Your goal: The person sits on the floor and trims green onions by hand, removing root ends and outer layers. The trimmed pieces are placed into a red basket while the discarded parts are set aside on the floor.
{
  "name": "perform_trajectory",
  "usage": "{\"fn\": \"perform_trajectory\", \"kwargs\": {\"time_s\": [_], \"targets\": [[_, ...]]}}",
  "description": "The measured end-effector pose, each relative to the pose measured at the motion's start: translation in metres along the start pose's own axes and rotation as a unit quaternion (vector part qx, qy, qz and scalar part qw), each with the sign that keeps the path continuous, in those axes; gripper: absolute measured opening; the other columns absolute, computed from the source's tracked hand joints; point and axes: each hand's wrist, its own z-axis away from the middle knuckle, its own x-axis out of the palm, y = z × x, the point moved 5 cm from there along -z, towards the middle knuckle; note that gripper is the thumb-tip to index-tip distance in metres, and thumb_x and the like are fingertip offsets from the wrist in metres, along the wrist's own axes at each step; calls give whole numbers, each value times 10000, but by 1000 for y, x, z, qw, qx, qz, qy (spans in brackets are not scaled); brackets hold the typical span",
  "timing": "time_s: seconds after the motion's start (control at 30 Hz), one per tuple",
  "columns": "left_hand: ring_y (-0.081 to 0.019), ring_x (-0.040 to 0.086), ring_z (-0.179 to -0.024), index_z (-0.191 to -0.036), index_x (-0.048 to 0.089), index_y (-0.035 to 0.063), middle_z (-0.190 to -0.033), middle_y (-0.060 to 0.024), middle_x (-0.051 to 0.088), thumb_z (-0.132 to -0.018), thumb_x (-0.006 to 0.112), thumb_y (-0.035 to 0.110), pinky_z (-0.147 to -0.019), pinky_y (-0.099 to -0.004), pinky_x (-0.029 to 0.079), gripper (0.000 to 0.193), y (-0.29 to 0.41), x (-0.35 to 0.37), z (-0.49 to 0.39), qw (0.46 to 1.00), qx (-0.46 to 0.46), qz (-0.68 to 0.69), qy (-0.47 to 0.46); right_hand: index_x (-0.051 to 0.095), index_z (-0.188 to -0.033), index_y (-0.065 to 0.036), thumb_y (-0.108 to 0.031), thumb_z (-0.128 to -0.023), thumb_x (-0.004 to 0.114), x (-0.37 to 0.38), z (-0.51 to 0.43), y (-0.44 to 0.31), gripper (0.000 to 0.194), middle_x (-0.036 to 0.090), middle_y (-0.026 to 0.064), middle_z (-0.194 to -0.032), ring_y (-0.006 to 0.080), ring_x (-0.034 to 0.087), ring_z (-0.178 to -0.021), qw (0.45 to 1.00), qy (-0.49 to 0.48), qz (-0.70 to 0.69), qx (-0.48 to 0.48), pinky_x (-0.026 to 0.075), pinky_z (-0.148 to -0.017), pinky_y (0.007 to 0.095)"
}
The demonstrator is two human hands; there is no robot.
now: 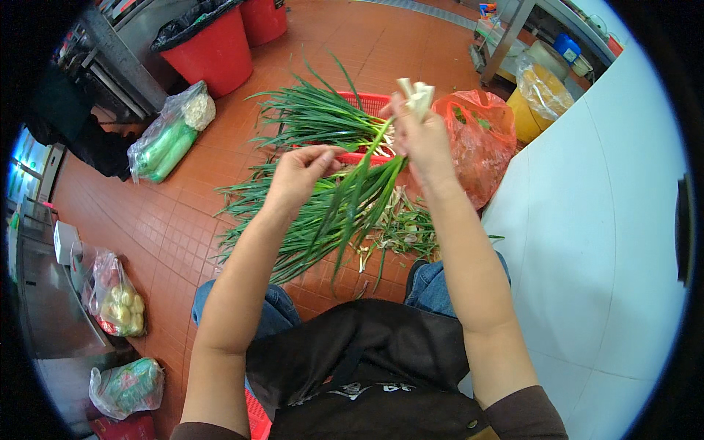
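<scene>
My right hand (426, 143) grips a small bunch of green garlic or scallions (355, 206) near its pale root ends, which point up and away from me. The long leaves hang down toward the floor. My left hand (302, 173) is to the left of the bunch, fingers curled and thumb close to them; whether it pinches anything is unclear. Beyond both hands, a red plastic basket (377, 102) carries more of these greens (322, 113). Below my left hand, another pile (308, 242) lies on the floor, beside loose leaf and skin trimmings (410, 228).
A filled red plastic bag (478, 154) and a yellow bucket (525, 113) stand at right, by a white wall (572, 231). On the left are a lined red bin (214, 58), a bag with cauliflower and long green vegetables (168, 146), and bagged pale vegetables (122, 311).
</scene>
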Motion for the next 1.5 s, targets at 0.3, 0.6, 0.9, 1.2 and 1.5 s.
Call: {"fn": "perform_trajectory", "kwargs": {"time_s": [0.3,0.6,0.9,1.2,1.5], "targets": [[-285,671,-859,-1147,622,87,-853,-139,687,-726,770,326,-768,-410,518,506,-58,-15,13,786,21,-604,-130,633,-833,-22,-357,-948,582,-57,-16,-36,357,390,-65,-558,30,326,-420,995,77,12,-63,254,-399,213],[-361,536,-1140,-1146,668,151,-1200,-143,595,-742,689,75,-969,-447,421,412,-21,39,30,781,-102,-576,-219,717,-800,-57,-392,-926,606,-72,-16,-47,375,397,-83,-560,38,370,-525,973,149,132,-113,279,-502,247],[-332,471,-1200,-1154,657,145,-1227,-151,537,-850,631,206,-1043,-449,339,312,21,44,33,875,248,-380,-169,668,-854,-19,-375,-918,634,-44,-16,-36,363,383,-73,-526,24,346,-428,986,76,84,-122,269,-414,205],[-201,591,-1059,-1334,462,31,-1153,-119,621,-731,823,354,-931,-337,459,773,8,45,7,986,87,-103,-95,649,-924,7,-285,-904,664,50,10,-14,293,455,-51,-584,32,432,-505,993,-99,-57,-11,331,-452,204],[-226,623,-813,-937,580,64,-883,-76,649,-966,548,347,-785,-433,530,286,-13,-87,-28,949,-2,299,103,573,-1236,-17,-250,-915,638,8,-18,-11,401,664,73,-1001,123,614,-930,952,12,190,-241,479,-834,263]]}}
